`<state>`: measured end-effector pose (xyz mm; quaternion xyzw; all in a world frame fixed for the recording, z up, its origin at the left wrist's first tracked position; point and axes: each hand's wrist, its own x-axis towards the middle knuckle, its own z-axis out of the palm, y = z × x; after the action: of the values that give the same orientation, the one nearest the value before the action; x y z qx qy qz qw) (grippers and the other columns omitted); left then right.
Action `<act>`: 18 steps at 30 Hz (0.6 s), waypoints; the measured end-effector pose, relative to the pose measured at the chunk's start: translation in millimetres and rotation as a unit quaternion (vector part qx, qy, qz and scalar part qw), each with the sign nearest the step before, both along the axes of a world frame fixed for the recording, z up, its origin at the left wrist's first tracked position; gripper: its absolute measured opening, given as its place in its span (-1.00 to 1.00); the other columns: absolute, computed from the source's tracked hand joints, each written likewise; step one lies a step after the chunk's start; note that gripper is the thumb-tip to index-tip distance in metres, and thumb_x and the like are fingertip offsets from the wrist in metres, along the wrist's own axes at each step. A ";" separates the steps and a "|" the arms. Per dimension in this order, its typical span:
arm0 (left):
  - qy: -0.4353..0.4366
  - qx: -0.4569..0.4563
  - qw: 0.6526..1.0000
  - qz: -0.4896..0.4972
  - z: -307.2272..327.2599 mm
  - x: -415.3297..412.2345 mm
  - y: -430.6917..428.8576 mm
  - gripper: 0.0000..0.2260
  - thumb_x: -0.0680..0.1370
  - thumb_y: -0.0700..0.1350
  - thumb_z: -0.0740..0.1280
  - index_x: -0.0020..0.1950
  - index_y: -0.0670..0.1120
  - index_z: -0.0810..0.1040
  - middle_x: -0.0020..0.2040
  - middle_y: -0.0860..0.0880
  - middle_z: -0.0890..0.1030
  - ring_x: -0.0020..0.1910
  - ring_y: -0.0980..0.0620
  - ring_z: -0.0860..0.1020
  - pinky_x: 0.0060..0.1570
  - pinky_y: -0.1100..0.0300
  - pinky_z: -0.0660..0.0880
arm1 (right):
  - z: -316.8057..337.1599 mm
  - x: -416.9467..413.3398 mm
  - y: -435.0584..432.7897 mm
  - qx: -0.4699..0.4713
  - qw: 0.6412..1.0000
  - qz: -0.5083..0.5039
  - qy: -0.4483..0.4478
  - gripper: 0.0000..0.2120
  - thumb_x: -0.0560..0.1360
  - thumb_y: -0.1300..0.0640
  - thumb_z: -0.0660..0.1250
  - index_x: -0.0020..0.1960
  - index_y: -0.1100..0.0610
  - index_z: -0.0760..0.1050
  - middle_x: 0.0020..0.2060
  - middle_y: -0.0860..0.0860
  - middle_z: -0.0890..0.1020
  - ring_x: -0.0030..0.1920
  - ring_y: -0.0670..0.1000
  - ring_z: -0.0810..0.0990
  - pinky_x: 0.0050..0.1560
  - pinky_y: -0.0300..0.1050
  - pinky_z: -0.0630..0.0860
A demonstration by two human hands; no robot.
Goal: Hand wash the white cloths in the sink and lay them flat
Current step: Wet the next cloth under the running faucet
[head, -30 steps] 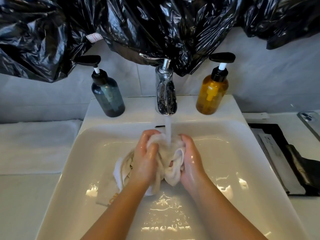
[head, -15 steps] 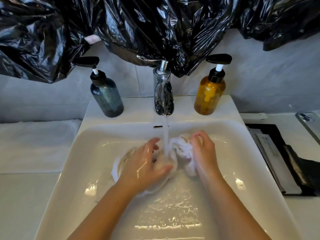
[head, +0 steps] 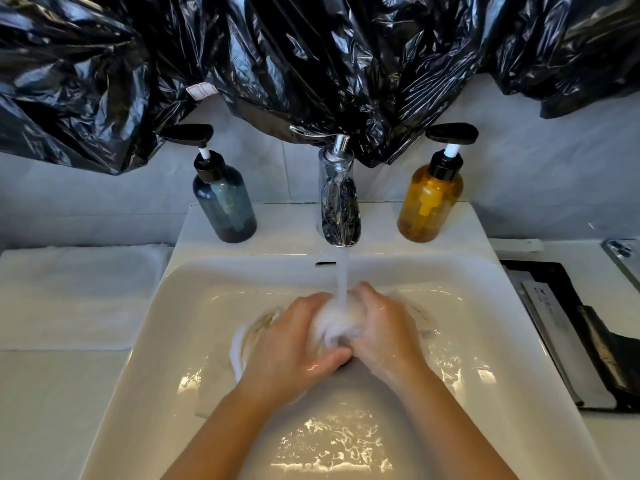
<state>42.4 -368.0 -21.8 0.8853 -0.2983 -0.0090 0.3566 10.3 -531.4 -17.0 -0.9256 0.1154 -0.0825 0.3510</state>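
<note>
A white sink is shown from above, with a chrome tap at its back edge; a stream of water is poured straight down onto a bunched white cloth, which is held low in the middle of the basin between two bare hands; a loose part of it is trailed out past the left hand, though it is blurred there. The left hand is curled round the near left side of the bundle, its thumb laid across underneath; the right hand is cupped round the right side; both sets of fingers are closed tight on the fabric, not spread. A blue-grey pump bottle is stood left of the tap and an amber pump bottle right of it; a folded white towel is laid on the counter to the left; black plastic sheeting is hung above. The step in hand is judged to be scrubbing or rinsing under the flow; it would be done well if the fabric were rubbed against itself, turned so that fresh folds are brought beneath the stream, and the trailing part gathered in so that none is missed; the bundle is best held low, so that splashes are caught by the basin walls.
</note>
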 end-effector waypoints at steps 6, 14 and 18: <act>-0.023 0.125 0.987 0.098 -3.7 17.3 -5.7 -0.54 0.36 0.01 0.35 0.25 -0.01 0.54 -0.01 0.01 0.62 0.04 -0.11 0.57 0.15 0.12 0.35 | -11.4 -4.6 -6.8 0.197 0.963 -0.133 -0.124 -0.59 0.28 0.26 0.24 0.09 -0.03 0.45 -0.39 -0.09 0.48 -0.38 -0.07 0.46 -0.41 -0.30 0.37; 0.117 -0.123 0.982 0.085 31.4 27.1 -5.3 -0.69 0.27 0.10 0.31 -0.06 0.02 0.42 -0.31 0.04 0.52 -0.39 0.07 0.44 -0.40 0.21 0.39 | 5.0 -2.7 -7.8 0.126 0.985 0.097 -0.068 -0.43 0.25 -0.15 0.45 0.22 -0.34 0.37 0.04 -0.29 0.57 0.07 -0.24 0.56 0.02 -0.35 0.49; 0.064 0.040 0.997 0.000 49.2 33.8 -16.2 -0.55 0.36 -0.06 0.45 0.22 -0.01 0.43 -0.08 0.00 0.61 -0.14 -0.09 0.57 -0.23 0.12 0.46 | 12.8 6.7 -11.9 0.207 0.974 -0.002 -0.098 -0.64 0.16 0.04 0.48 -0.12 -0.09 0.40 -0.28 -0.10 0.58 -0.25 -0.26 0.55 -0.29 -0.40 0.41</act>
<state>76.2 -384.2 27.4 0.8965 -0.2747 -0.0777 0.3387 16.9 -543.3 -4.1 -0.8202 0.0973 -0.1475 0.5441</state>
